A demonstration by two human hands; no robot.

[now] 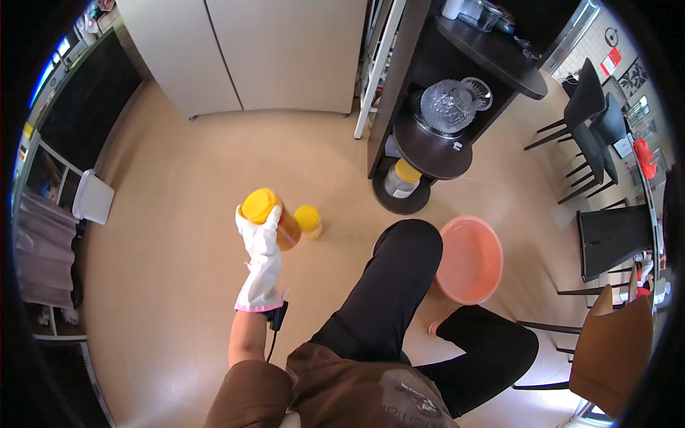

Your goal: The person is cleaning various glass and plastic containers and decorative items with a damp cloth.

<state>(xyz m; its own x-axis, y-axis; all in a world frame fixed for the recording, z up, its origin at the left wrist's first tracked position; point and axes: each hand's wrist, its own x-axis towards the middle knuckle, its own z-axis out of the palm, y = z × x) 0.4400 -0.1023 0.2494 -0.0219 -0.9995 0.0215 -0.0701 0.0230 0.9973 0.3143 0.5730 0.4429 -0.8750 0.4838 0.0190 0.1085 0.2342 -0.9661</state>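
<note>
My left hand [259, 230], in a white glove with a pink cuff, grips a jar [289, 231] with a yellow screw lid and brownish-orange contents. The jar is tilted, its lid towards the upper left. Just right of it a smaller yellow-lidded jar [308, 219] stands on the floor. A pink plastic basin [471, 259] rests on the floor to the right of my bent knee. My right hand is out of view.
Ahead stands a dark corner shelf [434, 160] holding a cut-glass vessel [448, 106] and, lower down, a yellow-lidded jar [402, 179]. Pale cabinet doors [283, 53] are beyond. A white bin [93, 198] is at left, a brown chair [613, 348] at right.
</note>
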